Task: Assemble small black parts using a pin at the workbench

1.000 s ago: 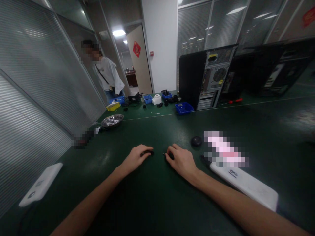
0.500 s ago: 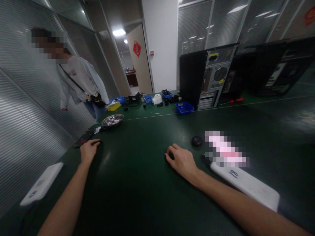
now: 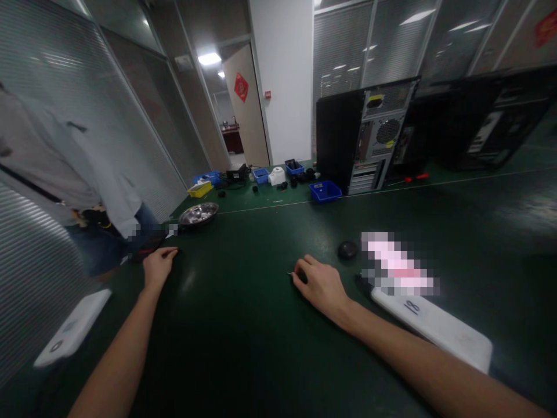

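My left hand (image 3: 157, 268) rests low over the dark green table, thumb and fingers pressed together. A small dark thing shows at its fingertips, too small to name. Close behind that hand lies a dark flat object (image 3: 150, 247), partly blurred out. Farther right, my right hand (image 3: 321, 285) is curled on the table in a pinch. From its fingertips pokes a short thin metallic tip (image 3: 289, 273); the fingers hide the rest. A round metal dish (image 3: 198, 215) with small shiny pieces stands beyond my left hand. Right of my right hand sits a black computer mouse (image 3: 347, 250).
A white power strip marked 18 (image 3: 435, 325) lies beside my right forearm, another white strip (image 3: 73, 328) at the left edge. A computer case (image 3: 343, 139) and a blue tray (image 3: 325, 191) stand behind. A person (image 3: 87, 186) is at the left.
The person at the left has come nearer, moving toward the left edge of the view. Both my hands stay in nearly the same place, with their fingers closed as before.
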{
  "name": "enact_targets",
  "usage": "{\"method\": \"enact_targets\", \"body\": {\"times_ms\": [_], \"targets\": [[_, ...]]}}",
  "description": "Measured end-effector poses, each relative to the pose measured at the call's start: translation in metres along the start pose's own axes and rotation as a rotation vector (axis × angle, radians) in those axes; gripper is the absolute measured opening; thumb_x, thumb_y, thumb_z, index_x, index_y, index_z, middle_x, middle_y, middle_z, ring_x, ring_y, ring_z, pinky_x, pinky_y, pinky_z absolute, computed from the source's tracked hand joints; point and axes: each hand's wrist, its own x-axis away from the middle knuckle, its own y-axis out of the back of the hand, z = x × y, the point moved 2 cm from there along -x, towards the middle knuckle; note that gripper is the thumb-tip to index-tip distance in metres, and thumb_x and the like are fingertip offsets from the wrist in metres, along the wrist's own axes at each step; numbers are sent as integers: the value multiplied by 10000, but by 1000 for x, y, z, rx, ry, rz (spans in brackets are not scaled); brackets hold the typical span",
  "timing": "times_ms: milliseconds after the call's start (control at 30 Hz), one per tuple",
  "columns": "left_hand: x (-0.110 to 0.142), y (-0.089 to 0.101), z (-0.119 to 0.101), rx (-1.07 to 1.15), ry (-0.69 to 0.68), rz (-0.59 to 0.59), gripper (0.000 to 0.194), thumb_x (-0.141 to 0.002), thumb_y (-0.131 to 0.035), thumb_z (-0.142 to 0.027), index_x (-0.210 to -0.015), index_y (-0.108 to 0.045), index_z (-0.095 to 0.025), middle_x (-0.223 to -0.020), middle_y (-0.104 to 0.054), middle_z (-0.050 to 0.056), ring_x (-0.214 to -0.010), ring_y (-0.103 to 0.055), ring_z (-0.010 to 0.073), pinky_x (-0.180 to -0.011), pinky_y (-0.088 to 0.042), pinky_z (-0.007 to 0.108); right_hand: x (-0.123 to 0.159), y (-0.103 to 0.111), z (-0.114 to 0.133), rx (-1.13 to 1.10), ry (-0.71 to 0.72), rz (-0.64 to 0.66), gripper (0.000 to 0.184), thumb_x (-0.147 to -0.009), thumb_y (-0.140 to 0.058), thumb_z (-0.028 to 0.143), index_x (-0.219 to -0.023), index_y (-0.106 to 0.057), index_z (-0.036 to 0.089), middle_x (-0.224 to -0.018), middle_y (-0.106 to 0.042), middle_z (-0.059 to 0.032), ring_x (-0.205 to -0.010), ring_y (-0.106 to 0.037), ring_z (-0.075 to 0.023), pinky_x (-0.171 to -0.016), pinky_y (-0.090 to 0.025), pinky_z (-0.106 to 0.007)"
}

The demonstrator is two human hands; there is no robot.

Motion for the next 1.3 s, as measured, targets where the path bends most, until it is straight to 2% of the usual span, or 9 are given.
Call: {"method": "enact_targets", "body": {"times_ms": [233, 433, 633, 833, 967, 1300], "targets": [[6, 0, -3, -94, -73, 10, 352, -956, -544, -350, -1157, -770, -171, -1126, -781, 92, -1015, -724, 265, -966, -513, 332, 0, -1, 0, 11, -8, 3, 193, -1010, -529, 379, -987, -656, 236, -1024, -650, -21, -753, -612, -142, -599, -341, -271], [12, 3, -17, -239, -131, 65, 365, -981, -478, -285, -1190, -749, -157, -1154, -760, 129, -1058, -700, 279, -972, -503, 348, -1, -1, 0, 14, -2, 2, 191, -1011, -536, 389, -990, -655, 241, -1028, -648, -14, -762, -619, -140, -603, -348, -270], [18, 6, -31, -376, -196, 63, 399, -991, -405, -245, -1145, -754, -127, -1220, -687, 179, -1125, -622, 319, -967, -494, 396, 0, 0, 0, 7, 3, -6, 186, -1009, -542, 385, -981, -653, 238, -1018, -650, -9, -747, -615, -138, -601, -341, -266], [19, 4, -31, -466, -221, 92, 407, -953, -414, -152, -1220, -721, -132, -1140, -686, 175, -1037, -640, 308, -824, -518, 359, 0, 0, 0, 3, 6, -1, 179, -1006, -545, 376, -976, -652, 236, -1012, -651, -10, -733, -609, -133, -601, -340, -262], [19, 3, -31, -492, -241, 109, 422, -899, -471, -106, -1253, -699, -138, -1173, -663, 174, -1065, -637, 297, -829, -518, 335, 0, 0, 1, 8, 2, -7, 168, -999, -554, 367, -964, -653, 235, -1008, -654, -10, -743, -616, -137, -607, -338, -268], [19, 3, -37, -487, -252, 110, 363, -907, -448, -112, -1182, -684, -97, -1147, -637, 197, -1043, -634, 325, -821, -531, 388, 0, 1, 1, 4, 1, -6, 183, -1003, -548, 381, -970, -654, 236, -1014, -657, -7, -753, -624, -139, -605, -350, -264]]}}
